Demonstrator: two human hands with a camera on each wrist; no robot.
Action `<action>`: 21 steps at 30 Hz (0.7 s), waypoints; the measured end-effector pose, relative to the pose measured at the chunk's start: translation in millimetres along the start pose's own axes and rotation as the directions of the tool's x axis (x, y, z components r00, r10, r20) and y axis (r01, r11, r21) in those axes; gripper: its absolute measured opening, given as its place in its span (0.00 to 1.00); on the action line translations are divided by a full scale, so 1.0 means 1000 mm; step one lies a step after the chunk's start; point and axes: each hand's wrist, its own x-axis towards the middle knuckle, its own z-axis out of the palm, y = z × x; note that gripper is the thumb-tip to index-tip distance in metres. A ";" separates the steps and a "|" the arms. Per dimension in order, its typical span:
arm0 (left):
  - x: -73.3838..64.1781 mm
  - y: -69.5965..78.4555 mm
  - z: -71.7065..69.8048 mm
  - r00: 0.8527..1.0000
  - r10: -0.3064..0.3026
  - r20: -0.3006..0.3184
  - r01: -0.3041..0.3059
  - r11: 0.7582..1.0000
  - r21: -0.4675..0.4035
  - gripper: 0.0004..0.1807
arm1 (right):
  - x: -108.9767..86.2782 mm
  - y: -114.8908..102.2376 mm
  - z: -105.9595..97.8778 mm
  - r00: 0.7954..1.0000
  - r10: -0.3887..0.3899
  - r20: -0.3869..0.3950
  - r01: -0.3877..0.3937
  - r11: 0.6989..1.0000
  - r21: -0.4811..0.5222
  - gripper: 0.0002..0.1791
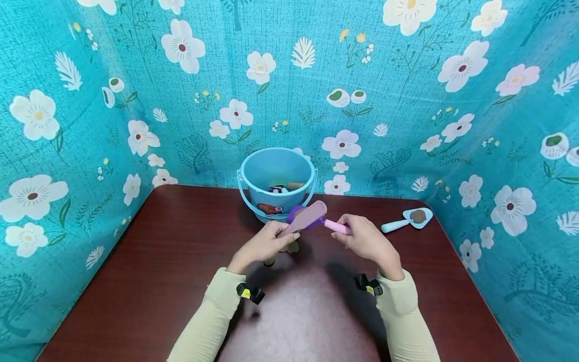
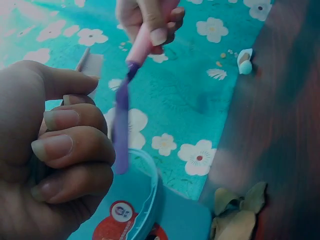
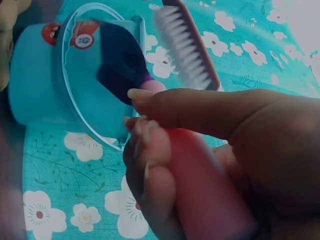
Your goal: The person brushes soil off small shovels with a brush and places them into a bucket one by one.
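Observation:
My left hand (image 1: 263,244) grips the handle of a dusky pink brush (image 1: 311,215), its pale bristles (image 3: 181,42) showing in the right wrist view. Between the fingers of my right hand (image 1: 367,240) is the pink handle (image 1: 336,227) of a small toy shovel with a purple blade (image 2: 121,132). Brush and shovel are held up in front of the bucket, and the brush head crosses over the shovel in the head view. A brownish patch shows on the blade. Behind them stands a light blue bucket (image 1: 253,176) with its handle down at the front.
Several small things lie inside the bucket, among them a brown one (image 1: 294,186). At the right back of the table rests a pale blue toy shovel (image 1: 394,225) with a brown patch. Tan leaf-shaped pieces (image 2: 240,215) sit by the bucket, partly hidden by my left hand.

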 end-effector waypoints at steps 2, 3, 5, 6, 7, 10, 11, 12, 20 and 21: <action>0.002 0.000 0.003 1.000 0.002 -0.004 -0.002 1.000 0.011 0.18 | 0.000 -0.001 0.000 1.000 0.000 -0.001 0.000 1.000 0.014 0.11; 0.002 0.000 0.005 1.000 -0.001 -0.006 0.001 1.000 0.013 0.17 | 0.000 -0.002 0.000 1.000 -0.005 -0.006 0.005 1.000 0.014 0.11; 0.003 -0.001 0.007 1.000 -0.006 -0.009 0.006 1.000 0.012 0.17 | -0.001 -0.003 -0.001 1.000 -0.021 -0.017 0.022 1.000 0.012 0.11; 0.004 -0.002 0.007 1.000 -0.011 -0.013 0.011 1.000 0.007 0.17 | -0.001 -0.003 -0.001 0.999 -0.026 -0.025 0.026 1.000 0.007 0.11; 0.004 -0.003 0.008 1.000 -0.016 -0.015 0.016 1.000 -0.004 0.17 | -0.002 -0.004 -0.001 0.999 -0.032 -0.035 0.032 0.999 0.002 0.11; 0.005 -0.006 0.008 0.999 -0.033 -0.020 0.032 0.999 -0.042 0.16 | -0.004 -0.005 -0.003 0.997 -0.040 -0.064 0.040 0.999 -0.010 0.10; 0.005 -0.008 0.007 0.999 -0.037 -0.023 0.035 0.998 -0.055 0.16 | -0.005 -0.005 -0.003 0.997 -0.035 -0.074 0.034 0.999 -0.014 0.11; 0.005 -0.010 0.006 0.999 -0.039 -0.026 0.037 0.997 -0.071 0.17 | -0.006 -0.004 -0.004 0.996 -0.035 -0.084 0.033 0.999 -0.017 0.11; 0.006 -0.029 -0.003 0.996 -0.067 -0.063 0.069 0.997 0.043 0.20 | -0.007 -0.002 -0.005 0.996 -0.029 -0.086 0.028 0.999 -0.016 0.11; 0.006 -0.029 -0.004 0.995 -0.068 -0.069 0.072 0.996 0.058 0.20 | -0.007 -0.002 -0.005 0.996 -0.026 -0.082 0.025 1.000 -0.016 0.11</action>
